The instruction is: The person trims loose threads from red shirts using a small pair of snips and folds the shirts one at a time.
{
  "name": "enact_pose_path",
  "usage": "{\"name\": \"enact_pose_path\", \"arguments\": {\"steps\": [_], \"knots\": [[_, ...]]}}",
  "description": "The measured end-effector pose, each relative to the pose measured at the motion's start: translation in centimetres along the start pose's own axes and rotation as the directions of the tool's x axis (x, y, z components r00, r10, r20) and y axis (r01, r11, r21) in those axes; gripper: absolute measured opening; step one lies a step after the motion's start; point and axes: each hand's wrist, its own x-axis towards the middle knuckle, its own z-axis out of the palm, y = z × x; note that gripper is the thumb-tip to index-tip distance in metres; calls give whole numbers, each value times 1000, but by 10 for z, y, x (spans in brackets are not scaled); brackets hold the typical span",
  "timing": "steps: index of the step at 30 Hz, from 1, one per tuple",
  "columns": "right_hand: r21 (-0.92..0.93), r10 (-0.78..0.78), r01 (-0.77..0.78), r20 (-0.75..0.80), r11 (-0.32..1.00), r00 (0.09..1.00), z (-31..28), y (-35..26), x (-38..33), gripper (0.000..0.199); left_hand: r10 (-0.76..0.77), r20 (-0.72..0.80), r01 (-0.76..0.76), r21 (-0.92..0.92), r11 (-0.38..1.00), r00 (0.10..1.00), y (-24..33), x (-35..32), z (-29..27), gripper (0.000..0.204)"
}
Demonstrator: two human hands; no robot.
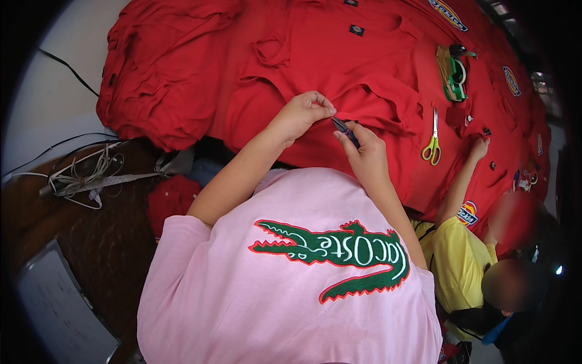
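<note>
My left hand (301, 115) is closed in a pinch above a red shirt (273, 112) spread in front of me. What its fingertips hold is too small to make out. My right hand (367, 149) grips small dark thread snips (342, 125), with the blades pointing up and left, close to the left fingertips. Beneath both hands the shirt's cloth lies in loose folds, its near edge hanging toward my body.
Right of my hands lie scissors (432, 142) with yellow-green handles and a green tape dispenser (454, 76). A heap of red garments (163, 73) is at the left. Cables (91, 176) hang beside the table. A co-worker in yellow (461, 261) reaches over red cloth at the right.
</note>
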Motion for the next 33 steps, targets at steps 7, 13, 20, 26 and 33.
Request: {"name": "enact_pose_path", "arguments": {"steps": [7, 13, 20, 26, 33], "knots": [[-26, 34, -33, 44, 999, 998, -2, 0, -2, 21, -11, 6, 11, 0, 1000, 1000, -2, -1, -1, 18], [76, 126, -119, -89, 990, 988, -17, 24, -4, 22, 2, 4, -2, 51, 999, 1000, 5, 3, 3, 18], [329, 493, -378, -419, 865, 762, -141, 145, -14, 25, 210, -194, -209, 28, 978, 958, -26, 44, -27, 12], [-251, 412, -632, -575, 733, 707, -146, 239, -71, 36, 188, -185, -178, 70, 982, 965, -53, 67, -47, 11], [-404, 150, -484, -627, 776, 764, -123, 208, -60, 30, 200, -227, -186, 82, 979, 953, -52, 65, -41, 11]]}}
